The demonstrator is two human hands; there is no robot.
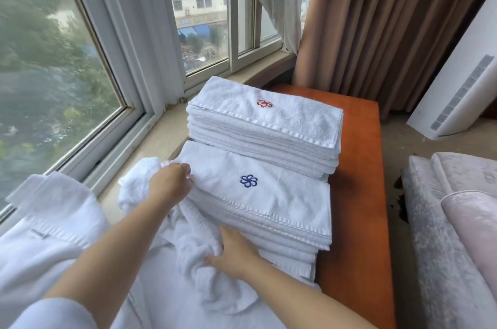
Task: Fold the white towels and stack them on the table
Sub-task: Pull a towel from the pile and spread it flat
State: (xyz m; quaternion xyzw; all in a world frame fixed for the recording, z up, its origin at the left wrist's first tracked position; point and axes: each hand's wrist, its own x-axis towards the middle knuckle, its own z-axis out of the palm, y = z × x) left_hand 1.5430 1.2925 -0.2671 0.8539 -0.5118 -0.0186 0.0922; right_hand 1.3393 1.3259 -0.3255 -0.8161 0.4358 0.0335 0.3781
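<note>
Head: both hands' grip seemingly pinching crumpled towel.

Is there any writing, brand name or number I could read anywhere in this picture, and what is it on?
No readable words or numbers anywhere.
Near towel stack: blue flower-shaped emblem, no letters.
Far towel stack: red emblem of the same shape, no letters.
Shop signs across the street, seen through the window: characters too small and blurred to read.

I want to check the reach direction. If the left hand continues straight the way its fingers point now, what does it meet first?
The left hand points right, fingertips at the near stack's top towel. It would probably slide across that towel toward the blue emblem; depth is unclear.
</note>
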